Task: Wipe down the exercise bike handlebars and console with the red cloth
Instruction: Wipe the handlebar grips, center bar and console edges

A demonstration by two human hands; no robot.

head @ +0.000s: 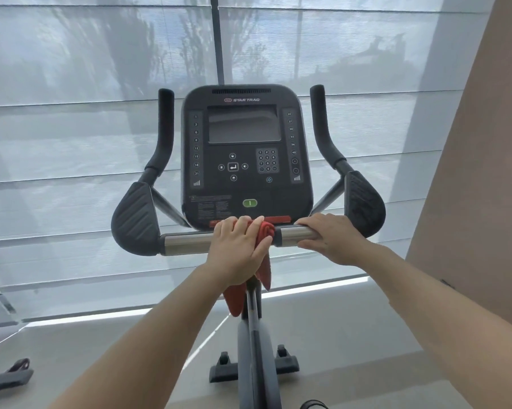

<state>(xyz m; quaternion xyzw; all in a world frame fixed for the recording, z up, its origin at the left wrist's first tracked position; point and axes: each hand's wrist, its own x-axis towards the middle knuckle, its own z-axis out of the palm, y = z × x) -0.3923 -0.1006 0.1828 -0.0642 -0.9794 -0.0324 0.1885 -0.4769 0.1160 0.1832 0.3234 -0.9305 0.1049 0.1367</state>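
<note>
The exercise bike's black console [245, 154] faces me, with a dark screen and keypad. Below it runs the metal handlebar [186, 242], with black elbow pads and upright black grips on both sides. My left hand [238, 252] presses the red cloth [265, 231] around the bar's middle, right under the console; the cloth's loose ends hang down behind my wrist. My right hand [330, 239] wraps the bare metal bar just right of the cloth, beside the right pad [365, 202].
The bike's post and front foot [254, 367] stand on a grey floor. Window blinds [71, 143] fill the background. A beige wall [479, 202] rises on the right. Part of another machine [9, 376] shows at the lower left.
</note>
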